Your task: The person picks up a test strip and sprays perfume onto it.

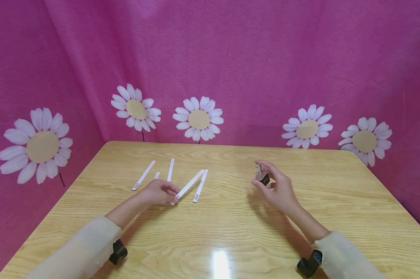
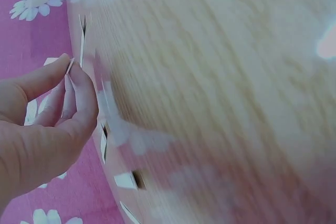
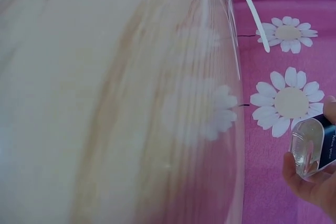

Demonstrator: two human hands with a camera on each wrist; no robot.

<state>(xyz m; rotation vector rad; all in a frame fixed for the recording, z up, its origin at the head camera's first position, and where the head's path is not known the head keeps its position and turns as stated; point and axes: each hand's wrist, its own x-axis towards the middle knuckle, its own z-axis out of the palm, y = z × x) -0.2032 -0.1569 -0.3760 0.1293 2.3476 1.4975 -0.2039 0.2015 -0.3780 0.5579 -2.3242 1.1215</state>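
Note:
My left hand [image 1: 158, 193] pinches the printed end of a white paper test strip [image 1: 191, 183] between thumb and finger. In the right wrist view the strip [image 3: 255, 17] is lifted, with its free end slanting away from the hand. A small clear glass perfume bottle [image 1: 262, 176] with a dark label is held above the table in my right hand [image 1: 280, 190], thumb and fingers gripping its two ends. The label and glass of the bottle [image 3: 308, 142] show more closely in the right wrist view. Another test strip [image 1: 201, 186] lies just right of the held one.
Several more strips lie around my left hand: one strip [image 1: 143, 175] at far left, another strip [image 1: 170, 170] behind the hand, and a partly hidden strip [image 1: 156, 175]. The glossy wooden table [image 1: 230, 217] ends at a pink flowered curtain [image 1: 251, 69] at the back and sides.

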